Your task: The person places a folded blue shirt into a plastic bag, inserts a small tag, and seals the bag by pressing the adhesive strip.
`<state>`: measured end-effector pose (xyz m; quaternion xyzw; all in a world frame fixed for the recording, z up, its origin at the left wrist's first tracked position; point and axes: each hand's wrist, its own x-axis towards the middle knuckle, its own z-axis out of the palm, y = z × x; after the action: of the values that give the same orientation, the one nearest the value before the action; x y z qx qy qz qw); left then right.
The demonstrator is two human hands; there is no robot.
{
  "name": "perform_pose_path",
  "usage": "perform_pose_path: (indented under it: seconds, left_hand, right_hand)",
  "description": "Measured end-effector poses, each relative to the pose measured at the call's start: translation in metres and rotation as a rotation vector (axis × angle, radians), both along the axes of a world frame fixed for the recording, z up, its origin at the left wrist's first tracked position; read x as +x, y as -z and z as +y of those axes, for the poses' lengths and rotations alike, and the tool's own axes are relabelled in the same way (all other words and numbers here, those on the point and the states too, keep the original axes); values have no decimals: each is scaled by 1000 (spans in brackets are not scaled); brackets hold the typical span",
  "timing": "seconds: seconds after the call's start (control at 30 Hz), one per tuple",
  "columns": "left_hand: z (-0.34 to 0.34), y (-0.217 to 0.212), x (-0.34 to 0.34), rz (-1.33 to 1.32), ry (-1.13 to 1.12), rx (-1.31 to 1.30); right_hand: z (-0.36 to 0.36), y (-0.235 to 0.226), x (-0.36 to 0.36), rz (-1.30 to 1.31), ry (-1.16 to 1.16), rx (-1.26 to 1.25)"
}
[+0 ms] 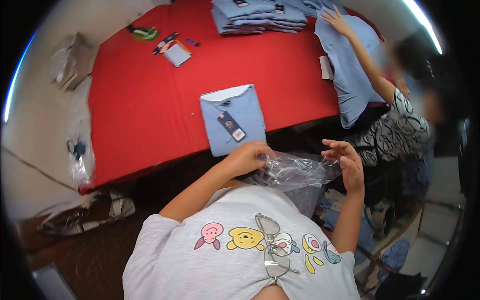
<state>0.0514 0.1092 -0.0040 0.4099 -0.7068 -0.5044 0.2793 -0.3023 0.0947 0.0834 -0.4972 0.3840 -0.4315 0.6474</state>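
Crumpled between both hands, a clear plastic bag (292,171) was held just below the near edge of the red table (145,115), in front of the wearer's chest. The left hand (247,157) was closed on the bag's left end, while the right hand (345,162) was seen with fingers spread and half curled at the right end; whether a real grip was kept there could not be told. The mouth of the bag would best be found and pulled wide with both hands before anything was slid in, it was judged, since the film looked bunched and its opening could not be made out. A folded light-blue shirt (232,120) with a hanging tag (231,126) was laid on the table just beyond the left hand. Farther back, a stack of folded blue shirts (260,15) was placed near the far edge, and another person's hand (334,19) was pressed on a spread blue shirt (350,70) at the right. Small items at the far left of the table were too small to be identified, and the floor below was largely lost in shadow.
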Motion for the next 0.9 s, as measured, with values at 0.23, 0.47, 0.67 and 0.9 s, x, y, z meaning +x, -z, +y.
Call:
perform_pose_path:
  seconds: [0.23,0.47,0.67,0.9]
  left_hand:
    - [66,16,25,-147,-179,29]
    - [103,7,63,-265,-328,89]
    - [108,23,90,-247,-342,23]
    - [91,38,119,-235,-322,61]
  right_hand:
    - [-16,2,94,678,-382,-114]
    - [-35,5,146,766,-562,-334]
    - [-45,24,176,673,-636,-538]
    - [-39,46,201,530,-461,-464]
